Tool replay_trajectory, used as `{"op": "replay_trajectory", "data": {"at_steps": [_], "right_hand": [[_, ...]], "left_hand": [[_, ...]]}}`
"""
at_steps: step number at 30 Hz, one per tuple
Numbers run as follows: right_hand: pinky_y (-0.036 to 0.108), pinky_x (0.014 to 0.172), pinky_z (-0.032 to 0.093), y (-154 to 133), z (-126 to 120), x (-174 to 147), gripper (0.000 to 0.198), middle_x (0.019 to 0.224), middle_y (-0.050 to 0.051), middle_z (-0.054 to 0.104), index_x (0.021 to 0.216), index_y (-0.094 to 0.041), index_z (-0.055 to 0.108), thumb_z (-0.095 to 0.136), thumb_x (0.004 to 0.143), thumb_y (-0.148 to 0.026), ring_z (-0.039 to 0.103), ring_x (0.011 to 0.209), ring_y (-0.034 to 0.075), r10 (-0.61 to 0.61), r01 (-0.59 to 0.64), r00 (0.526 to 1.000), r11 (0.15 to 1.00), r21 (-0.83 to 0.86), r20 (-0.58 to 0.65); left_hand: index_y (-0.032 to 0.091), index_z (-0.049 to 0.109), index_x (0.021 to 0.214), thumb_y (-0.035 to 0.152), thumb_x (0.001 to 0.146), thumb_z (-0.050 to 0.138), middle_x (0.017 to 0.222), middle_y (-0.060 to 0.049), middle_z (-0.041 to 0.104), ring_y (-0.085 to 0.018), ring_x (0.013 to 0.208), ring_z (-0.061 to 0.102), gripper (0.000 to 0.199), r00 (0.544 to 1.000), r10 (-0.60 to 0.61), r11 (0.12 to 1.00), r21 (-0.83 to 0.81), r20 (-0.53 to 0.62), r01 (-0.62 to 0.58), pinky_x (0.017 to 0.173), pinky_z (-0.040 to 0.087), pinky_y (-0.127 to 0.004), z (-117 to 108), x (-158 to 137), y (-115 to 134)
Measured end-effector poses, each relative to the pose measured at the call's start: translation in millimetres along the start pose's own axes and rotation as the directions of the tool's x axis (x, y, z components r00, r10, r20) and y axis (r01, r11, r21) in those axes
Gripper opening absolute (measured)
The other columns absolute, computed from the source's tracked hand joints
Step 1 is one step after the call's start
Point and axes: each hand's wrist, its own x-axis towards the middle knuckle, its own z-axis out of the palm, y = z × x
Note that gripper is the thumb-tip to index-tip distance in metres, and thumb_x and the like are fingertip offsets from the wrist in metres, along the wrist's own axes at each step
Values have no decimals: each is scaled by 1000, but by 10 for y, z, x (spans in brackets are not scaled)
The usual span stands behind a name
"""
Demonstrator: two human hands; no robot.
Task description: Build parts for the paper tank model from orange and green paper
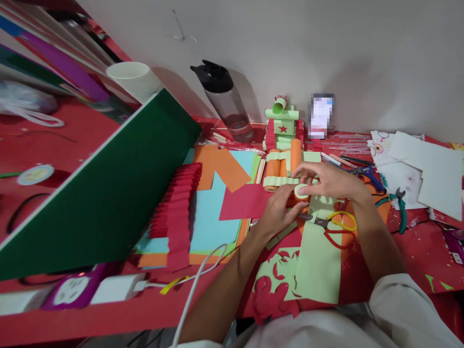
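My right hand (pixel 324 180) is closed with its thumb on a small pale green paper disc (pixel 300 192). Under the disc sits an orange paper roll (pixel 304 199), mostly hidden by fingers. My left hand (pixel 278 212) grips this roll from the left, thumb and forefinger around it. Just behind lie orange paper rolls (pixel 276 168) bound with pale green corrugated strips. Beyond them stands a pale green paper-roll model (pixel 282 128) with a red star. Scissors (pixel 322 222) with yellow and red handles lie below my hands on a pale green sheet (pixel 319 270).
A dark green board (pixel 105 193) leans at left, beside red pleated paper (pixel 177 212) and coloured sheets (pixel 212 217). A bottle (pixel 230 108) and a phone (pixel 321 116) stand by the wall. Pliers (pixel 401 212) lie at right. A white cable (pixel 197 280) crosses near my left arm.
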Motion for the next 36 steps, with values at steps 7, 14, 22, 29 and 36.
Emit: {"op": "replay_trajectory", "data": {"at_steps": [7,14,22,29,36], "right_hand": [[29,71,47,-1,26,46,25,93,2,71,113,-21,67,70,92,-35,65,81,16,9,-8,1000,999,44,-21],[29,72,46,-19,52,47,30,91,2,71,112,-22,67,72,91,-42,65,80,17,-7,8,999,1000,15,-38],[27,66,44,-42,21,20,18,85,1,71,107,-21,68,64,95,-34,63,71,15,38,-35,996,998,46,-84],[28,67,46,44,-79,-27,27,86,1,71,112,-21,68,72,91,-39,64,76,16,14,-13,1000,998,57,-12],[27,64,43,87,-80,-7,21,82,0,69,109,-21,69,69,93,-34,59,69,14,5,-7,1000,997,82,25]], "left_hand": [[20,60,117,35,99,63,105,-8,70,-24,96,66,23,1000,13,1000,26,-3,-13,82,54,-37,22,-15,-31],[20,61,116,37,100,63,102,-7,70,-24,92,66,23,999,37,999,21,-10,-37,81,54,-37,16,-12,-32],[19,59,123,34,100,65,111,-9,72,-26,101,69,28,998,61,998,17,-18,-61,86,55,-38,17,-12,-21],[19,61,120,35,100,64,111,-10,73,-26,103,69,26,1000,30,1000,10,-5,-30,88,55,-38,2,0,13],[19,61,118,37,100,65,109,-10,73,-26,101,70,25,999,31,1000,6,-12,-31,87,55,-38,5,5,7]]}}
